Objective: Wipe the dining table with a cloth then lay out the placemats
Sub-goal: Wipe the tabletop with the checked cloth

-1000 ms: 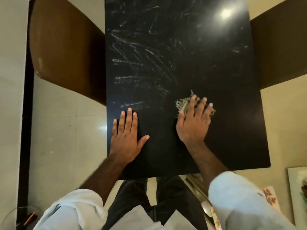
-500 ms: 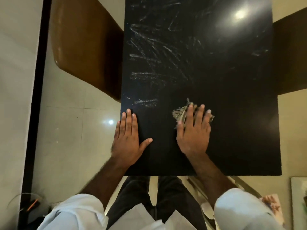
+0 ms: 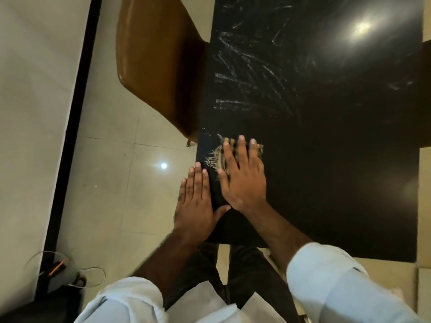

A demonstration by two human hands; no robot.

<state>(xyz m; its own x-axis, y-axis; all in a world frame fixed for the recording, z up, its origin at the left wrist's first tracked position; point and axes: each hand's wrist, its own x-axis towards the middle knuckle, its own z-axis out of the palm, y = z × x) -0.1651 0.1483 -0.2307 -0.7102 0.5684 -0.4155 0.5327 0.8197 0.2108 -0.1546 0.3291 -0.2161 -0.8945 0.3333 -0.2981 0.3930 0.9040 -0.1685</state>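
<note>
A glossy black dining table [image 3: 338, 159] fills the right of the view, with pale streaks on its far left part. My right hand [image 3: 242, 178] lies flat, pressing a frayed tan cloth [image 3: 215, 158] onto the table near its left edge; only the fringe shows past my fingers. My left hand [image 3: 196, 206] rests flat on the table's near-left corner, fingers spread, its thumb touching my right wrist. No placemats can be made out.
A brown leather chair [image 3: 158, 66] stands at the table's left side. Pale floor tiles [image 3: 116, 183] lie left of the table. A dark bag with cables [image 3: 58, 276] sits at lower left. My dark trousers [image 3: 210, 276] meet the table's near edge.
My right hand has slid the cloth leftward across the table to its left edge, ending beside my left hand. The view has shifted so the table sits further right.
</note>
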